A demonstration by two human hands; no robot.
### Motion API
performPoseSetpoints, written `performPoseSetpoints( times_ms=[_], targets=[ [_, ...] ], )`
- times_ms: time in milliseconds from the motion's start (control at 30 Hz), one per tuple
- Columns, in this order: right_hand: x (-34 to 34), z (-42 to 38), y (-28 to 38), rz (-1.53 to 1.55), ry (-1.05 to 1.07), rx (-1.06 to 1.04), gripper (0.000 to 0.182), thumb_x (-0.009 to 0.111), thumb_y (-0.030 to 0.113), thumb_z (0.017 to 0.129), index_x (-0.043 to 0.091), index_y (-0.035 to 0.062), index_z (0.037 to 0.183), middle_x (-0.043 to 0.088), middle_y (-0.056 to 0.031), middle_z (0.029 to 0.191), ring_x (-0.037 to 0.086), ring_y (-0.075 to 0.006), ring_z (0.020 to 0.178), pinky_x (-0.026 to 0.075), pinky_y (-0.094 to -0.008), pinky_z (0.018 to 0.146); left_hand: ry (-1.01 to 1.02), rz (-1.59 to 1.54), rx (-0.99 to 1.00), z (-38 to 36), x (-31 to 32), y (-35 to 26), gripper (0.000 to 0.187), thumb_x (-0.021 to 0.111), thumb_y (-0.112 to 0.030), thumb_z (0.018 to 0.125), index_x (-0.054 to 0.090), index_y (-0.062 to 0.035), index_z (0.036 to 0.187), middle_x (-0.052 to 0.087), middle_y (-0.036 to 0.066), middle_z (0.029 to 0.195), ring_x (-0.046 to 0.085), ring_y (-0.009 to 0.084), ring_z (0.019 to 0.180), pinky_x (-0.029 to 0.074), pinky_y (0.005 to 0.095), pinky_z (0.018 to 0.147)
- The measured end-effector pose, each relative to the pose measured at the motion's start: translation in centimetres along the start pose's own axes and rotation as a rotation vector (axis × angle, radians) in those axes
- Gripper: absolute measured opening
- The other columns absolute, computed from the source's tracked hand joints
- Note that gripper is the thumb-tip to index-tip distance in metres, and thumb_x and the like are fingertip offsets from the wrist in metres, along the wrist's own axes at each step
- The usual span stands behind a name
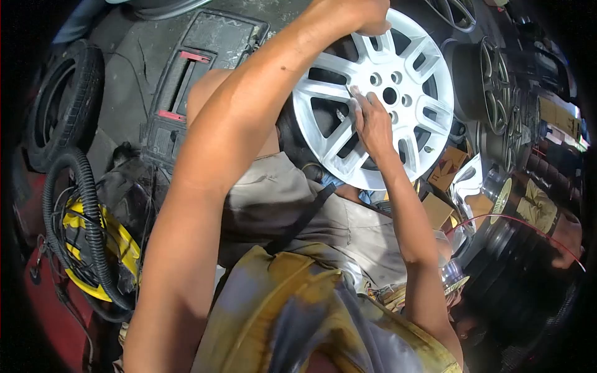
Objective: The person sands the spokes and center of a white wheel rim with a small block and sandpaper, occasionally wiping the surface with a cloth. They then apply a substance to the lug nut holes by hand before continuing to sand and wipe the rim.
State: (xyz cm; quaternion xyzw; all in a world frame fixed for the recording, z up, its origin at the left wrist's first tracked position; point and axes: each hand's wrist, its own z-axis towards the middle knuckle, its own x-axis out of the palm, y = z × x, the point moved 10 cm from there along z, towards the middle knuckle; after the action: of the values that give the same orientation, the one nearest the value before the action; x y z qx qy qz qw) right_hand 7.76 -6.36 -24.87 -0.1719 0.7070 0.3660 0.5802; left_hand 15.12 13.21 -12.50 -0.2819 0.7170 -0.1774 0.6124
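A silver alloy wheel [402, 124] with split spokes and a ring of bolt holes around its dark centre hole stands tilted in front of my knees. My left hand [373, 17] reaches across to the wheel's upper part. Its fingers are curled down at the spokes near the top edge of the picture, and what they hold, if anything, is hidden. My right hand [374, 124] lies on the wheel's face, left of the centre hole. Its fingers are slightly apart, with dusty grey tips touching a spoke; nothing shows in its grip.
A black toolbox [217, 34] with red latches lies left of the wheel. Farther left are a tyre [65, 102] and a yellow-and-black machine [118, 239] with a ribbed hose [93, 217]. More wheels [491, 87] and cardboard pieces [449, 168] crowd the right.
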Motion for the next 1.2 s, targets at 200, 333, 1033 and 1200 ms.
performPoseSetpoints(
  times_ms=[200, 333, 1033, 1200],
  targets=[
    [-2.0, 1.5, 0.1, -0.198, -0.124, -0.192, 0.046, 0.07, 0.017, 0.09, 0.067, 0.0191, 0.135, 0.059, -0.0163, 0.108, 0.06, -0.0332, 0.098, 0.05, -0.0435, 0.082, -0.003, 0.091, 0.11, 2.9, 3.5, 0.2, 0.041, 0.064, -0.032, 0.095, 0.074, 0.0024, 0.114, 0.071, 0.025, 0.119, 0.067, 0.0402, 0.115, 0.055, 0.0478, 0.097],
    [-1.4, -3.8, 0.0, -0.08, 0.015, -0.17, 0.037, 0.065, 0.017, 0.095, 0.068, 0.0099, 0.131, 0.06, -0.0193, 0.104, 0.06, -0.0363, 0.096, 0.05, -0.0453, 0.083, 0.062, 0.147, 0.1, 3.6, 5.3, 1.2, 0.038, 0.065, -0.03, 0.093, 0.074, 0.001, 0.113, 0.071, 0.025, 0.119, 0.067, 0.04, 0.115, 0.054, 0.0482, 0.096],
    [2.1, -12.3, 5.3, -0.3, 0.048, 0.025, 0.009, 0.057, 0.006, 0.084, 0.064, 0.0099, 0.079, 0.063, -0.011, 0.076, 0.065, -0.0312, 0.073, 0.042, -0.0443, 0.073, 0.492, 0.527, 0.041, 2.7, 19.1, 3.8, 0.052, 0.065, -0.039, 0.088, 0.074, 0.0018, 0.119, 0.074, 0.023, 0.115, 0.073, 0.0368, 0.104, 0.056, 0.0445, 0.091],
    [1.0, -13.5, 5.1, -0.115, -0.011, 0.023, 0.008, 0.058, 0.007, 0.082, 0.065, 0.0088, 0.078, 0.066, -0.0131, 0.078, 0.067, -0.0328, 0.074, 0.042, -0.0464, 0.071, 0.561, 0.499, 0.069, 1.8, 19.7, 3.0, 0.058, 0.068, -0.047, 0.086, 0.075, 0.0033, 0.115, 0.074, 0.025, 0.112, 0.073, 0.0373, 0.103, 0.056, 0.0456, 0.091]
  ],
)
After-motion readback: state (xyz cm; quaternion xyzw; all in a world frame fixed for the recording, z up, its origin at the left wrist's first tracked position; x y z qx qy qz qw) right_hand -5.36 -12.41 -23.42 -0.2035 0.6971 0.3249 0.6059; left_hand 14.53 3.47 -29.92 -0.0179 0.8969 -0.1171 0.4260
